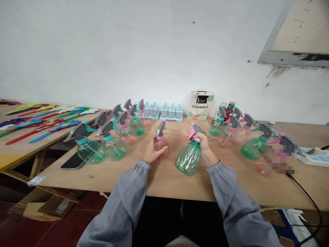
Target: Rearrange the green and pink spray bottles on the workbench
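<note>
My left hand is closed round the side of a pink spray bottle, which stands upright on the table, its head grey and pink. In my right hand, gripped at the neck, is a green spray bottle with a pink-and-purple trigger head. This bottle tilts, its base toward me; whether it touches the table I cannot tell. Left of my hands stands a group of green and pink spray bottles, among them a green one. Another group is on the right, with a green bottle near its front.
A phone lies at the table's left. Light-blue ice-pop moulds and a paper bag stand by the wall, with red-filled bottles beside them. Colourful hand-shaped sticks cover the left table. A black cable hangs over the right front edge.
</note>
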A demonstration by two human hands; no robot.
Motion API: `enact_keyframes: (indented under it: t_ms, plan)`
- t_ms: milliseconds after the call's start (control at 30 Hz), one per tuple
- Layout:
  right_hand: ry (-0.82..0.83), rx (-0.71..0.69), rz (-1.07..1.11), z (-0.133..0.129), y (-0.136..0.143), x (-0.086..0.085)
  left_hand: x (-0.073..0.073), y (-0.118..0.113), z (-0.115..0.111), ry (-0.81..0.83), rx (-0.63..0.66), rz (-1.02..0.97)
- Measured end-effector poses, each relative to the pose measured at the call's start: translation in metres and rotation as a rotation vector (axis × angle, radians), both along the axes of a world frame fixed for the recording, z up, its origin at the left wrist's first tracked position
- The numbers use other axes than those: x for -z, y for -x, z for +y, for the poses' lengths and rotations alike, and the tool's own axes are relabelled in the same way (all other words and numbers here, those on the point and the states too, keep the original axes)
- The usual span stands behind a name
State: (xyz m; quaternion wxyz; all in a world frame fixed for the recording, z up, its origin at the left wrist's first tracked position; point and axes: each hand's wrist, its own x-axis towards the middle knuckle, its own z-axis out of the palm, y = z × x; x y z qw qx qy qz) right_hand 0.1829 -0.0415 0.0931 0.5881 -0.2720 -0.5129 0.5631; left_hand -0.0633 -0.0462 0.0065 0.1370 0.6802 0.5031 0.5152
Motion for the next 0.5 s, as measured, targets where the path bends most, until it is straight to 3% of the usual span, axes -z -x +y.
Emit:
enact_keyframes:
  t_ms: [133, 367, 500]
  plan:
    - [0.030, -0.058, -0.055, 0.000, -0.001, 0.001, 0.000, 0.001, 0.000, -0.021, 0.008, 0.002]
    - [-0.079, 0.049, -0.060, 0.003, -0.009, 0.004, 0.000, 0.000, 0.001, -0.003, 0.004, -0.018]
    - [-0.087, 0.113, -0.115, -0.009, -0.018, 0.002, 0.000, 0.000, 0.000, 0.018, 0.002, -0.022]
